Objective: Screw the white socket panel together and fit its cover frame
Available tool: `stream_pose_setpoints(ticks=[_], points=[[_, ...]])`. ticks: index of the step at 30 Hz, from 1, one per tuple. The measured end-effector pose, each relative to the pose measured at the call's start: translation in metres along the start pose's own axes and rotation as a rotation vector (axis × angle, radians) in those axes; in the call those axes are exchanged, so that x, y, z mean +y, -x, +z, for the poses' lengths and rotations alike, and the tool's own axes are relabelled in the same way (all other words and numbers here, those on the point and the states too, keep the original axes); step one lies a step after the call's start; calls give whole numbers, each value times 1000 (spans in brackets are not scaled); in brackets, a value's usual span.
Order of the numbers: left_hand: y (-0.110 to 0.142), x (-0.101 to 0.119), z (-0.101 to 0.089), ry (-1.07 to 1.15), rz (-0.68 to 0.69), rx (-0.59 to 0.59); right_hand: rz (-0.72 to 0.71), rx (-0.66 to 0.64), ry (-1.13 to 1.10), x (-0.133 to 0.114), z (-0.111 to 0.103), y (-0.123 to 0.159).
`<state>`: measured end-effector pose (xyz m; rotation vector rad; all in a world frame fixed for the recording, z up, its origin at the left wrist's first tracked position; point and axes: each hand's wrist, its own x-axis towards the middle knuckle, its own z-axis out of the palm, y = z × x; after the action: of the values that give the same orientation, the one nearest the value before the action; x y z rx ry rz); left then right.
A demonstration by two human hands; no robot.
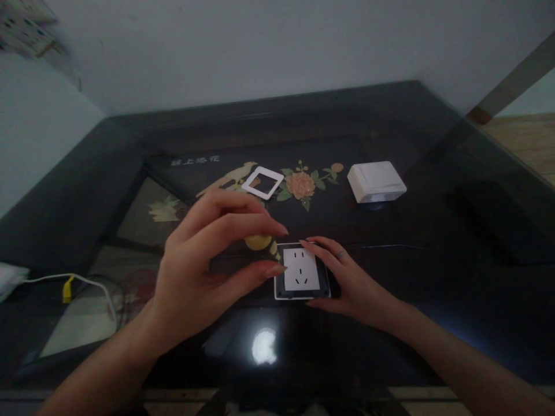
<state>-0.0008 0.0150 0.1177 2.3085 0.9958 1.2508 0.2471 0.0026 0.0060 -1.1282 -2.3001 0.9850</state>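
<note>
A wall socket (300, 278) with a white slotted face and dark surround lies on the dark glossy table (368, 358). My right hand (347, 277) grips it from the right, fingers over its far edge and thumb along its near edge. Over its left side hovers my left hand (212, 254), thumb and index finger apart with a gap between their tips. Nothing shows between them except the table's yellow pattern behind. Farther back lies a white square cover frame (263, 182), its middle open to the tabletop.
Back right sits a white box-like block (377, 181). At the left edge, a white cable (89, 281) with a yellow tag (67, 290) runs across the table. A pale wall (269, 52) rises behind the table. Flowers and a bird decorate the top.
</note>
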Motion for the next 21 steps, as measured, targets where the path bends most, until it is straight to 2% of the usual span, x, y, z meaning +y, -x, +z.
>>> stream_pose_setpoints(ticks=[2, 4, 7, 10, 12, 14, 17, 21], points=[[1, -1, 0, -37, -20, 76, 2, -6, 6, 0, 0, 0], [1, 0, 0, -24, -86, 95, 0, -4, 13, 0, 0, 0], [1, 5, -2, 40, -138, -22, 2, 3, 13, 0, 0, 0], [-1, 8, -3, 35, -92, -135, 6, 4, 10, 0, 1, 0], [-1, 7, -3, 21, -42, -91, 0, 7, 14, 0, 1, 0], [0, 4, -3, 3, 1, 2, -4, 9, 18, 0, 1, 0], [2, 3, -2, 21, -22, 77, -3, 5, 23, 1, 2, 0], [1, 10, -2, 35, -147, -46, -13, 6, 31, 2, 2, 0]])
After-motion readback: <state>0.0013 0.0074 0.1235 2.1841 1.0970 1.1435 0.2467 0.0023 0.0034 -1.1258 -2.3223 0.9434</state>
